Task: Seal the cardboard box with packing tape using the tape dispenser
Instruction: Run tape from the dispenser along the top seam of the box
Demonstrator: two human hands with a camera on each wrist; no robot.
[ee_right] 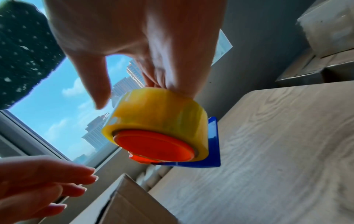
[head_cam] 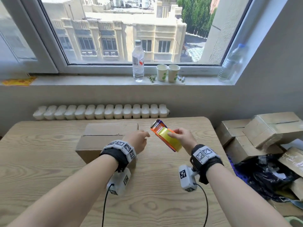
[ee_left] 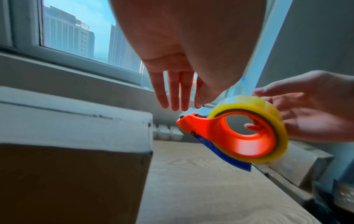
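A closed brown cardboard box (head_cam: 101,138) (ee_left: 72,128) (ee_right: 130,204) lies on the wooden table (head_cam: 41,169), its top seam bare. My right hand (head_cam: 176,134) (ee_right: 130,92) holds the tape dispenser (head_cam: 164,136) (ee_left: 220,133) (ee_right: 157,121) in the air to the right of the box: orange frame, blue blade guard, yellowish roll of tape. The fingers go through the core and the thumb lies over the roll. My left hand (head_cam: 145,134) (ee_left: 184,104) (ee_right: 57,181) hovers over the box's right end, fingers straight, with their tips right at the dispenser's cutter end. Whether they touch the loose tape end is unclear.
Several cardboard boxes (head_cam: 262,131) and a black plastic bag (head_cam: 265,176) are piled right of the table. A radiator (head_cam: 101,112) runs behind the table. On the window sill stand a water bottle (head_cam: 138,61), two paper cups (head_cam: 168,72) and another bottle (head_cam: 231,63).
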